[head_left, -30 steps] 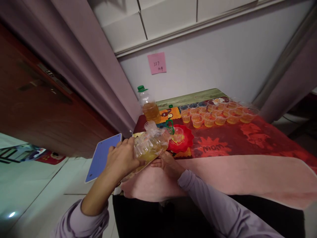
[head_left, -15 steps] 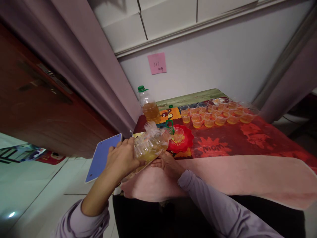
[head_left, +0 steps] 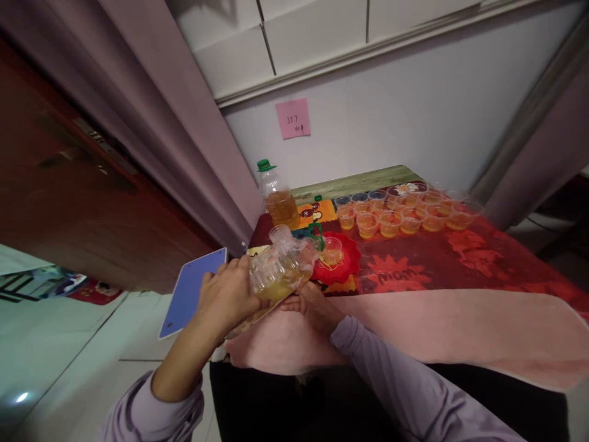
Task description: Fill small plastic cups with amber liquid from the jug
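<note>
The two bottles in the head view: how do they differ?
The held bottle lies tipped toward the small cup on the red plate, gripped by the left hand and propped underneath by the right hand; the standing bottle is upright and untouched, its green cap on. Both are clear plastic with amber liquid.

Worktop: a wooden-topped worktop against the white wall, bare only along its far edge.
Cover: a red patterned cloth spread over most of it.
Near edge: a pale pink towel lying along the front, hanging over the side.
Red plate: a red scalloped plastic plate on the cloth, one small clear plastic cup on it.
Far row: many small clear cups of amber liquid set close together.
Far left corner: a clear plastic bottle with a green cap, upright, partly filled with amber liquid.
</note>
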The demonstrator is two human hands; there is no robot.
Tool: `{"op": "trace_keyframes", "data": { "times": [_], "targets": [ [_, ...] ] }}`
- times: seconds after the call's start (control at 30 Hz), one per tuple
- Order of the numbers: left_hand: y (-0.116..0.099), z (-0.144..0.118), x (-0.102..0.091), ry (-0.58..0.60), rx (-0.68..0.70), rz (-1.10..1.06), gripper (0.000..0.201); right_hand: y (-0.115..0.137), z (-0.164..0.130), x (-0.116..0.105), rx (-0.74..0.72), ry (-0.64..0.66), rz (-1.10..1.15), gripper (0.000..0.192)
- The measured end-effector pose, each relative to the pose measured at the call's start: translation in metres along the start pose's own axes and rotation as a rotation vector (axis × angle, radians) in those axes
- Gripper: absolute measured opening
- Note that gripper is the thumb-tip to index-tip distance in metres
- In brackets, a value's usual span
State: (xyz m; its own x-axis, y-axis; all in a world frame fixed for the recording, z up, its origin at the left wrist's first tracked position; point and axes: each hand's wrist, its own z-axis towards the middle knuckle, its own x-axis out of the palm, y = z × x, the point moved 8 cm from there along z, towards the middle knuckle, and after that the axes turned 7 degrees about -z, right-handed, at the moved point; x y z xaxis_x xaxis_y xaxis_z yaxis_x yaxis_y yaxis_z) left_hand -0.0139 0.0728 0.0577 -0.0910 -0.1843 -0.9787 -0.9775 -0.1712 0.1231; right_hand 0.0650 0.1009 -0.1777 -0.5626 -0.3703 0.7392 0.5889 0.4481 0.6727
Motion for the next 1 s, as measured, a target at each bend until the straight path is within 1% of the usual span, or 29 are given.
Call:
{"op": "trace_keyframes", "data": {
  "times": [0.13, 0.27, 0.43, 0.57, 0.73, 0.87, 1.0],
  "targets": [
    [0.0004, -0.0004, 0.0000, -0.011, -0.002, -0.004, 0.072, 0.0013, -0.0013, 0.0002, -0.001, 0.006, 0.008, 0.065],
    [0.0012, -0.0005, 0.0007, -0.024, -0.002, -0.006, 0.075, 0.0035, -0.0024, 0.0016, -0.008, 0.020, -0.007, 0.062],
    [0.0018, 0.0001, 0.0022, -0.026, 0.006, 0.019, 0.075, 0.0037, -0.0030, 0.0019, 0.006, 0.003, 0.003, 0.065],
    [0.0015, 0.0000, 0.0007, -0.032, -0.004, 0.005, 0.079, 0.0018, -0.0018, 0.0012, 0.015, 0.007, 0.014, 0.067],
    [0.0004, -0.0008, -0.0008, 0.002, -0.026, 0.006, 0.080, 0.0007, 0.0001, 0.0001, -0.001, 0.021, 0.010, 0.061],
    [-0.0003, -0.0007, -0.0016, -0.002, -0.022, 0.006, 0.080, 0.0011, -0.0008, -0.0001, 0.000, 0.005, 0.011, 0.062],
    [0.0000, -0.0001, -0.0004, 0.011, -0.027, 0.008, 0.086, 0.0039, -0.0019, 0.0019, -0.006, 0.004, 0.023, 0.062]
  ]
}}
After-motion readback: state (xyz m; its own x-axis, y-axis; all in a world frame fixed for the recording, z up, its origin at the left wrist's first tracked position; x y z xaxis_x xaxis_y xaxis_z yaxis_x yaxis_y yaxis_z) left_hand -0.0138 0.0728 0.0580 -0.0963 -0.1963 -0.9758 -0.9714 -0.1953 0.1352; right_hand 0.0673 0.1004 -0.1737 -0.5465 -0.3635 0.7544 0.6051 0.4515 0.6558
